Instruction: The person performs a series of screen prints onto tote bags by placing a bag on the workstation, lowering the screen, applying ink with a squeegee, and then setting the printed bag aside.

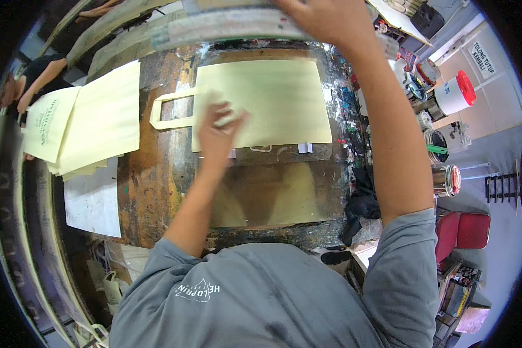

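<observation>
A pale yellow tote bag lies flat on the paint-stained work table, its looped handle pointing left. Over the bag's left part is my left hand, blurred by motion, thumb and fingers apart with nothing visible between them. At the top edge, my right hand is on a long, pale screen printing frame, raised beyond the bag. Its fingers are partly cut off by the picture's edge but look closed on the frame.
More pale yellow bags are stacked at the left, the top one printed. Another person's arm reaches in beside them. A white sheet lies below the stack. Jars and tubs line the right side, near a black cloth.
</observation>
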Motion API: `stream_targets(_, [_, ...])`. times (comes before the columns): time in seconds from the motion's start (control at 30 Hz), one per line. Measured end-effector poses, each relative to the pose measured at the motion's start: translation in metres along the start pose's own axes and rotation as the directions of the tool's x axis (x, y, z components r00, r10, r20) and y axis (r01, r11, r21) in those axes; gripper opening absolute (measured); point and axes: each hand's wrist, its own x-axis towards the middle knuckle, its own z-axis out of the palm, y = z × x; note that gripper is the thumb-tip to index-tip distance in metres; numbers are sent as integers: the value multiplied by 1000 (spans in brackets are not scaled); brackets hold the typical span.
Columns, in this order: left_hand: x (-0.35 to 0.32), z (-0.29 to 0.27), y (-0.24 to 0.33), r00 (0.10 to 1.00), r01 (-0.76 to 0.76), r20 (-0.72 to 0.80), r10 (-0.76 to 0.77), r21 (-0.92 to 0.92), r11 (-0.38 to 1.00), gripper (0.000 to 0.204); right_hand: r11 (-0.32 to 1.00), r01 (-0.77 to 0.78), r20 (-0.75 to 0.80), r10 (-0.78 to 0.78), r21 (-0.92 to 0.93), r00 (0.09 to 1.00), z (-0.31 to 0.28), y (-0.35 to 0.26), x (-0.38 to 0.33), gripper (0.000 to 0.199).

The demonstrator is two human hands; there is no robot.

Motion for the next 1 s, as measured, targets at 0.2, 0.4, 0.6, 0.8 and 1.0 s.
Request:
stream_targets(0.2, [6,-87,40,982,29,188,-31,17,999,89,992,96,278,-114,78,954,20,-8,-91,50])
stream_targets(0.4, [-51,-70,-72,984,-171,96,149,300,938,112,989,-11,578,-77,147,813,59,-13,-137,63])
stream_targets(0.6, [-57,-71,-105,940,-320,85,332,563,762,118,987,-36,648,-74,155,758,39,-28,-179,56])
stream_targets(0.8, [-51,-68,-109,926,-354,76,371,518,779,126,992,38,564,-101,123,819,37,-38,-204,48])
stream_targets(1.0, [-49,-70,-106,931,-349,100,351,523,778,126,979,80,588,-178,188,789,46,-27,-194,43])
